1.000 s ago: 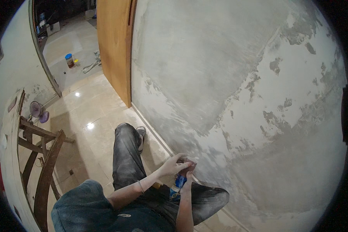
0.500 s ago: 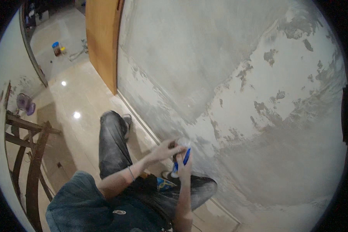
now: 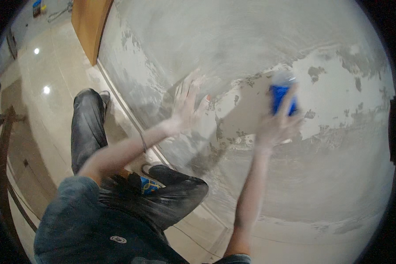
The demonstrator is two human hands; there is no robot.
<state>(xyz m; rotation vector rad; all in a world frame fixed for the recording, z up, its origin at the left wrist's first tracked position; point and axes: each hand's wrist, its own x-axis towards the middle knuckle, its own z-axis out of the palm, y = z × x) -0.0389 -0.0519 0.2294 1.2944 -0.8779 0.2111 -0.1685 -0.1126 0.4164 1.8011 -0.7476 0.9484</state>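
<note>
My right hand (image 3: 275, 125) is raised against the grey, patchy plaster wall (image 3: 259, 48) and grips a blue sanding block (image 3: 280, 97), pressed to a pale patch of the wall. My left hand (image 3: 185, 105) lies flat on the wall to the left of it, fingers spread, holding nothing. Both hands and forearms are dusted white. I sit on the floor with my legs in dusty dark jeans (image 3: 88, 127) stretched along the base of the wall.
A wooden door (image 3: 90, 26) stands at the upper left beside the wall. The glossy tiled floor (image 3: 39, 70) runs left, with a wooden chair frame (image 3: 2, 149) at the left edge. Small containers (image 3: 37, 6) sit far off at the top left.
Both hands rose from my lap to the wall. The right hand carried the blue block up and right; the left hand let go and spread flat on the plaster. The view tilted toward the wall.
</note>
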